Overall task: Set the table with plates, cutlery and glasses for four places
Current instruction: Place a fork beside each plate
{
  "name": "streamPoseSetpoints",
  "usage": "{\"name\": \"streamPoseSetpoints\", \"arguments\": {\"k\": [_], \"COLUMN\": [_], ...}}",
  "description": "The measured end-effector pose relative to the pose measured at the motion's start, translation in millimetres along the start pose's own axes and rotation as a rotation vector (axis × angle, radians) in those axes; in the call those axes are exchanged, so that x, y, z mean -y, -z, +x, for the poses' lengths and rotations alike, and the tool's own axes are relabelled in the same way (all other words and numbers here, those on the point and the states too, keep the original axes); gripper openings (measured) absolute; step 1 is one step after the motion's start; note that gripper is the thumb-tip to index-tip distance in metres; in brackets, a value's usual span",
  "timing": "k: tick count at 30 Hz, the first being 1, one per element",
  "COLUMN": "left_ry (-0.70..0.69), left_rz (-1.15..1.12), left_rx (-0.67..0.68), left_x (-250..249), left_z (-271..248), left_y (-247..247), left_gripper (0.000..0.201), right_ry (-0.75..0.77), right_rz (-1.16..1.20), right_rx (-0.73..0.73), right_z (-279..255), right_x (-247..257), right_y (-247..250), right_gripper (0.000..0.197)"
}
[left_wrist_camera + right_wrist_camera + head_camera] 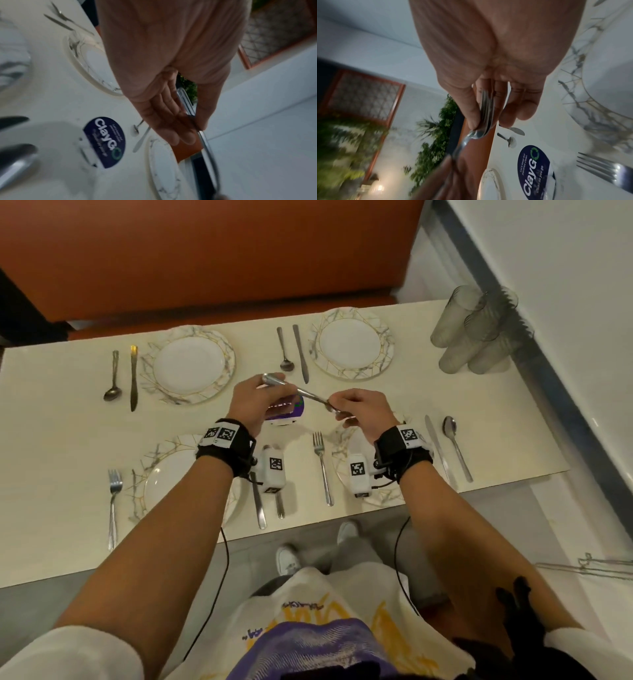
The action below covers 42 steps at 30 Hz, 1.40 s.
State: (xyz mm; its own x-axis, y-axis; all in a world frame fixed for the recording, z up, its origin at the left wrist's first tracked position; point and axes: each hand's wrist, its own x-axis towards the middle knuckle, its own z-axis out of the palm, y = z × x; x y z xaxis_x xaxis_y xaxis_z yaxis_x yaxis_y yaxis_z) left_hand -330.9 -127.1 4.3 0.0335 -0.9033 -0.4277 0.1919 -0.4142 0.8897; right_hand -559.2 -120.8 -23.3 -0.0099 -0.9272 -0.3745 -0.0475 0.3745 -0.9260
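Worktop [51,440], cream, with a round blue ClayGo sticker [286,412] at its middle as landmark.

- Far left of sticker: spoon [112,381], knife [133,378], marbled plate [188,364].
- Near left of sticker: fork [113,501], a second plate [164,474] partly under the forearm.
- Above sticker: left hand [255,402], fingers pinching one end of the held cutlery [301,392]; right hand [363,412], fingers curled round the other end. The piece count is unclear.
- Beyond sticker: spoon and knife pair [293,350].
- Far right of sticker: plate [351,344].
- Near right of sticker: fork [322,467], plate [342,460] under the wrist, knife [436,446], spoon [455,446].
- Far right corner: glasses [476,330], clustered.
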Motion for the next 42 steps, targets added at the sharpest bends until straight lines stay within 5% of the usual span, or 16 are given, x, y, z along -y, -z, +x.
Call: {"name": "streamPoseSetpoints", "arguments": {"k": [6, 12, 28, 42], "left_ry": [-0.051, -0.058, 0.041, 0.114], "left_rz": [-0.086, -0.004, 0.123, 0.177], "left_rx": [-0.004, -0.02, -0.157, -0.216], "left_x": [-15.7, -14.9, -20.2, 2.4], "left_z": [21.9, 53.5, 151.5, 184.2], "left_y": [-33.4, -82.1, -182.1, -191.3], "left_gripper": [0.012, 0.021, 0.023, 0.017], "right_ry": [0.129, 0.276, 0.107, -0.025], "right_rz": [-0.233, -0.496, -0.526, -0.688], "right_rx": [0.029, -0.038, -0.2, -0.22], "right_z": [8.7, 35.1, 201.8, 285.3], "right_x": [11.5, 24.7, 27.1, -24.5], "right_y": [-10.3, 11.4, 164.3, 196.3], "right_gripper": [0.006, 0.013, 0.014, 0.011]}}
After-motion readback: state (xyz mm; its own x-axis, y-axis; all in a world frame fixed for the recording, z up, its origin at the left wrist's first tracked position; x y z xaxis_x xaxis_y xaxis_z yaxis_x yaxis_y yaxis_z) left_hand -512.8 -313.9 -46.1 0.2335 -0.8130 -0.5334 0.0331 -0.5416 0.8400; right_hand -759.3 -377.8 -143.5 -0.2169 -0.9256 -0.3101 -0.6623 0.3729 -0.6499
